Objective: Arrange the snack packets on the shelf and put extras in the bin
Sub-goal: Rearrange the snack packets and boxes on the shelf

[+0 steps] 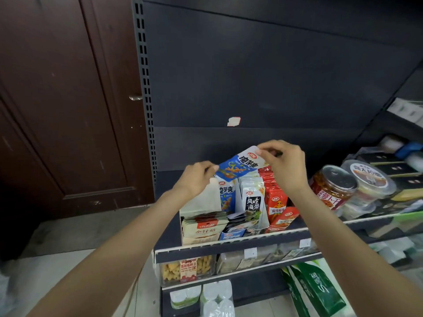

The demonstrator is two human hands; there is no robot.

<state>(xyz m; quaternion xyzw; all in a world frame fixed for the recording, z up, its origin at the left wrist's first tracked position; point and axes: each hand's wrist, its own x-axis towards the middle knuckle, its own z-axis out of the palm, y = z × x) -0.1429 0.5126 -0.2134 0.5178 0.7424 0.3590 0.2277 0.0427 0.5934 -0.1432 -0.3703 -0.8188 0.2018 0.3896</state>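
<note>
A blue and white snack packet (239, 165) is held tilted above the display boxes on the shelf (231, 240). My left hand (195, 178) pinches its lower left corner and my right hand (283, 164) pinches its top right corner. Below it stand more blue packets (227, 196), a row of grey and white seaweed packets (253, 197) and red packets (275, 203). Beige packets (203, 226) lie in the front left box. No bin is in view.
Clear tubs with red and orange labels (332, 187) stand on the shelf to the right. Lower shelves hold biscuit boxes (188, 267), tissue rolls (217, 298) and a green pack (315, 291). A brown door (64, 110) is at the left, beside the dark back panel (251, 76).
</note>
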